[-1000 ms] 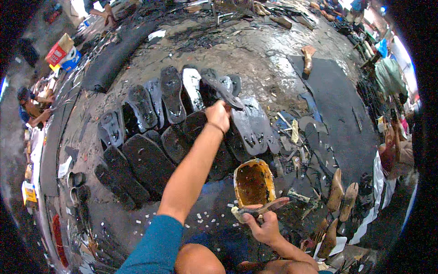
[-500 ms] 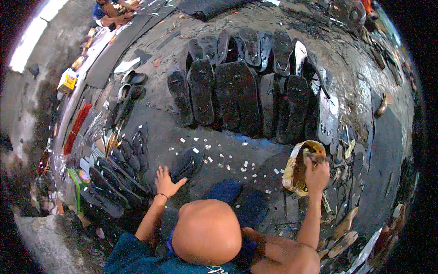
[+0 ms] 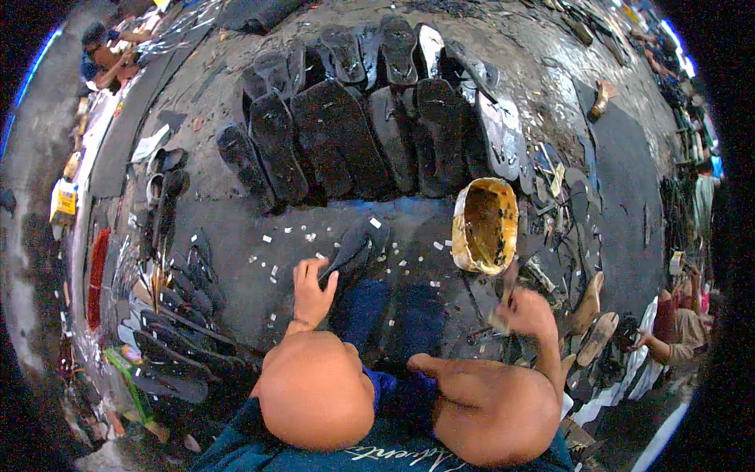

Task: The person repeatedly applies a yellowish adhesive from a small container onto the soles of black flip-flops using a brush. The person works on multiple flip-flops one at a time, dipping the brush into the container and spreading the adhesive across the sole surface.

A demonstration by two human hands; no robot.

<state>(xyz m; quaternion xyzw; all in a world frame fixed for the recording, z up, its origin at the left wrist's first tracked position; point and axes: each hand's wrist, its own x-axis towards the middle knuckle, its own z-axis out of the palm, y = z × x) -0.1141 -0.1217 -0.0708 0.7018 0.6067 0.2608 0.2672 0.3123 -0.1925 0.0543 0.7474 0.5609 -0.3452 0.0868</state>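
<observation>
Nearest, between and beyond the two bare knees (image 3: pixel 318 393), both hands have changed. The left hand (image 3: pixel 311 297), spread beside a black sandal sole (image 3: pixel 352 250) half a second ago, now has its thumb and fingers closed about that sole's near end; whether the sole is lifted off the mat, I cannot tell. The right hand (image 3: pixel 528 311), then over the glue tub, has come back to its near-right side, clenched around one blurred brush (image 3: pixel 500 319). So the sole is in hand and the brush is out of the tub, which suggests that loading it is done.

Right of the sole stands one yellowish tub (image 3: pixel 462 250) with brown residue inside. Two wooden shoe lasts (image 3: pixel 588 304) lie farther right. White chips (image 3: pixel 267 237) litter the mat, too many to count surely.

Beyond, dark soles stand in two overlapping rows: at least five in the near row (image 3: pixel 277 149), at least six in the far row (image 3: pixel 341 53). One co-worker (image 3: pixel 106 59) sits far left.
</observation>
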